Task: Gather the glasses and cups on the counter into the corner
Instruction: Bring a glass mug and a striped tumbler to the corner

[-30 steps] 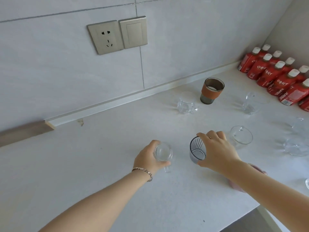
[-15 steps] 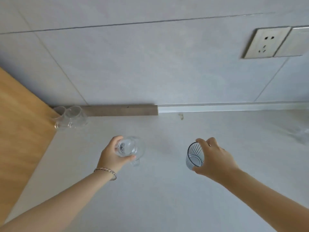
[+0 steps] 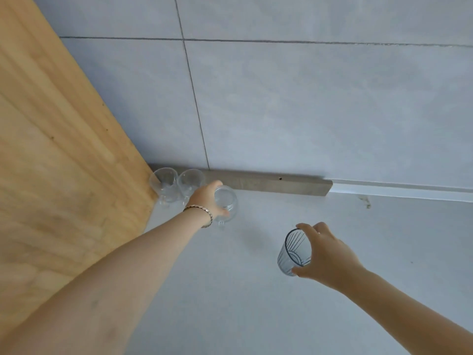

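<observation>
From the head view, the left hand (image 3: 204,199) grips a clear handled glass cup (image 3: 226,204), fingers wrapped around its side, near the white counter's (image 3: 256,303) back left corner. Two clear glass cups (image 3: 166,184) (image 3: 190,181) stand side by side in that corner, against the wooden side panel (image 3: 56,155). The right hand (image 3: 326,254) clasps a ribbed blue-grey glass tumbler (image 3: 294,252), tilted, above mid-counter.

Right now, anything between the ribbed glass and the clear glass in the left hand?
No. In the head view, only bare counter separates the ribbed glass in the right hand from the clear glass in the left hand.
</observation>
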{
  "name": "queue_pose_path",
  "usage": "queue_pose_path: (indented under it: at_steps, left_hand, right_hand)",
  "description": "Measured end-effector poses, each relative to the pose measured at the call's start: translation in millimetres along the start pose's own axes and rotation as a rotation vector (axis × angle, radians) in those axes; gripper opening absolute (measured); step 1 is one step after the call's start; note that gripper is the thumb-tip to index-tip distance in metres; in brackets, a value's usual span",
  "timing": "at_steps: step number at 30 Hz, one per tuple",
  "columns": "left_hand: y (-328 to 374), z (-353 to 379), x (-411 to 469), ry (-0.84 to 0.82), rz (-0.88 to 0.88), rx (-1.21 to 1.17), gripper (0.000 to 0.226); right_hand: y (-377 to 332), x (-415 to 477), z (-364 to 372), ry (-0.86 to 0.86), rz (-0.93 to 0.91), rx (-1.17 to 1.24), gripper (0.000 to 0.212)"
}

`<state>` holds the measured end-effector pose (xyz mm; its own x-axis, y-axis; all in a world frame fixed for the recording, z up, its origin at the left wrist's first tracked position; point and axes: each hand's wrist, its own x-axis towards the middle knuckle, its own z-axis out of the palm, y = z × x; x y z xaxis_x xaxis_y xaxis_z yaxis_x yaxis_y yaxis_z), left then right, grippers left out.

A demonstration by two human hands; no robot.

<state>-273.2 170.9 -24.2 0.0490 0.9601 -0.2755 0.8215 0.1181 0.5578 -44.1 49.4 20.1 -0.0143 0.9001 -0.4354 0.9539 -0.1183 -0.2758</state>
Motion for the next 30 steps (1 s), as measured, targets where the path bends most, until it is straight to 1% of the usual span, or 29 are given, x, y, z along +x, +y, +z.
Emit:
queue_pose_path:
  at_steps: [4,6,7,9,11,12,14,16,18,21,23,26,28,30]
  left_hand:
    - [-6,-9,29,-0.054,-0.029,-0.006,0.060]
    - [-5,-14,39,-0.104,-0.023,0.066,0.061]
    - [-3,-15,41,-0.125,-0.010,0.145,0.061]
    - [0,-13,42,-0.121,0.076,0.403,0.059]
    - [-3,-9,46,-0.047,0.202,0.634,0.060]
    - [-5,-8,48,-0.006,0.251,0.689,0.062]
    - [-14,-7,53,0.033,0.299,0.680,0.073]
    - [-22,-6,56,0.018,0.295,0.592,0.084]
    - [-26,-4,59,0.035,0.277,0.518,0.084]
    - [-26,-3,61,0.100,0.242,0.477,0.080]
    - [-26,-1,61,0.092,0.221,0.443,0.081]
    - [-26,1,59,0.047,0.194,0.377,0.085]
    - [-27,2,59,0.050,0.196,0.361,0.087]
    - [-27,4,59,0.050,0.199,0.355,0.087]
  right_hand:
    - [-18,20,-5,0.024,0.006,-0.023,0.085]
    - [-24,30,-6,0.038,0.008,-0.033,0.084]
    - [-27,35,-6,0.041,0.008,-0.039,0.083]
    - [-32,43,-5,0.041,0.003,-0.048,0.083]
    - [-36,49,-2,0.039,0.002,-0.049,0.083]
    - [-37,51,0,0.038,0.000,-0.049,0.084]
    - [-39,55,3,0.036,-0.005,-0.053,0.084]
    - [-40,58,7,0.033,-0.010,-0.057,0.083]
    - [-42,62,10,0.037,-0.009,-0.051,0.083]
    - [-47,71,10,0.062,0.005,-0.017,0.083]
    - [-53,84,9,0.093,0.006,0.005,0.082]
    - [-66,112,8,0.144,0.003,0.053,0.075]
    - [-75,131,6,0.172,0.014,0.090,0.071]
    - [-83,148,5,0.180,0.033,0.123,0.072]
